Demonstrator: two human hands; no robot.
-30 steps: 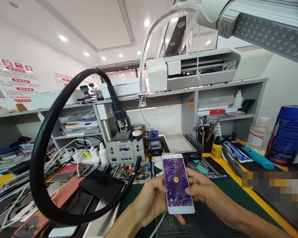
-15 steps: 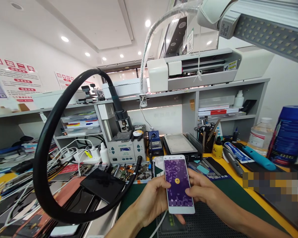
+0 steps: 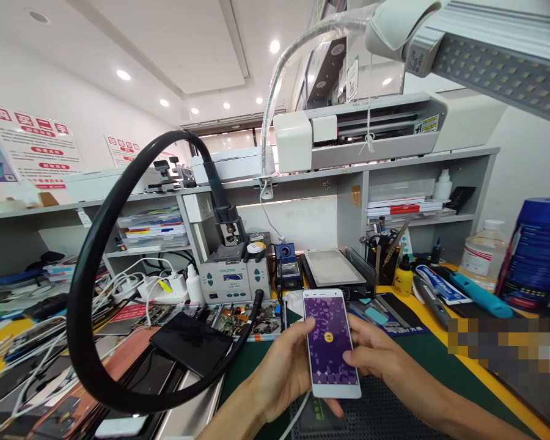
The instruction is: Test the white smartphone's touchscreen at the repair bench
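Note:
A white smartphone (image 3: 332, 345) is held upright over the work mat, its lit screen purple with a yellow round mark in the middle. My left hand (image 3: 289, 360) grips its left side, thumb at the screen's upper left edge, with a fingertip showing below the phone. From the other side my right hand (image 3: 380, 354) holds it, thumb on the lower right of the screen. The fingers behind the phone are hidden. A white cable (image 3: 297, 417) runs up toward the phone's lower left; where it ends is hidden.
A thick black hose (image 3: 76, 305) loops from the rework station (image 3: 231, 281) across the left side. Stacked phones and cables crowd the left. A tray of small parts (image 3: 252, 319) lies behind the left hand. Bottles and tools, with a yellow bottle (image 3: 404, 278), stand at right.
My left thumb has slid up along the phone's left edge. The view has shifted slightly; both hands still hold the phone, and its screen looks the same.

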